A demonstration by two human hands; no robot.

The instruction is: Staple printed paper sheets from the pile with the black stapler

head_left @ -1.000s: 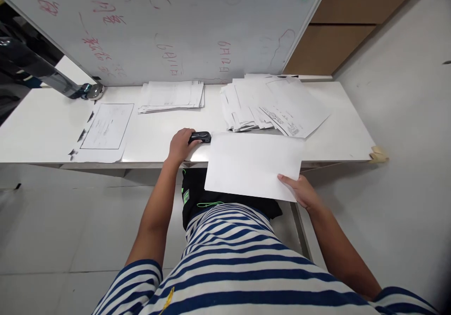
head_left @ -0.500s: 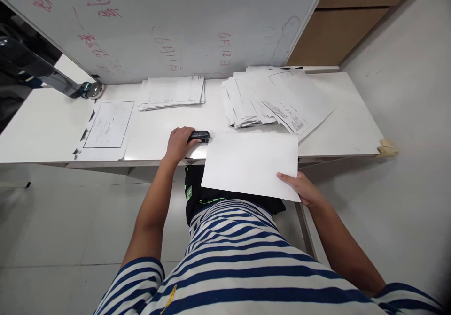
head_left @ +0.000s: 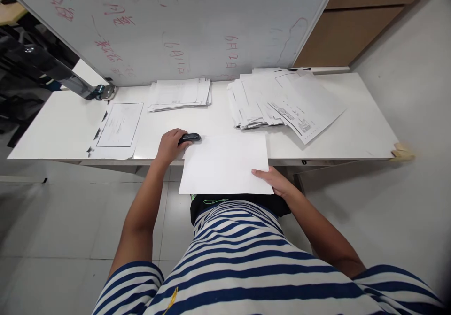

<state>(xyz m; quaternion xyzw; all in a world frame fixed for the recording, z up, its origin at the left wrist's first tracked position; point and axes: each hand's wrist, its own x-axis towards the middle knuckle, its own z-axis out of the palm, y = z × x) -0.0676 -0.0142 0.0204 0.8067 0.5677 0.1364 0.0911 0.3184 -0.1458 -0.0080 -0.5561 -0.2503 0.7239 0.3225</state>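
Observation:
My left hand (head_left: 171, 145) is closed around a black stapler (head_left: 190, 138) that rests near the front edge of the white table (head_left: 218, 115). The stapler's front end overlaps the upper left corner of a blank white sheet of paper (head_left: 225, 162). By its lower right edge, my right hand (head_left: 273, 179) grips the paper, thumb on top and the other fingers hidden underneath. Part of the paper lies over the table and part hangs out beyond the front edge. Whether it is one sheet or more, I cannot tell.
A neat paper stack (head_left: 179, 93) lies at the back, and a fanned-out pile of printed papers (head_left: 260, 101) is right of it. A framed-print sheet (head_left: 120, 126) lies at left. A whiteboard (head_left: 197, 24) stands behind; a grey wall (head_left: 416, 94) is on the right.
My right hand has moved left with the paper, bringing its upper left corner under the front of the stapler. The view has shifted slightly.

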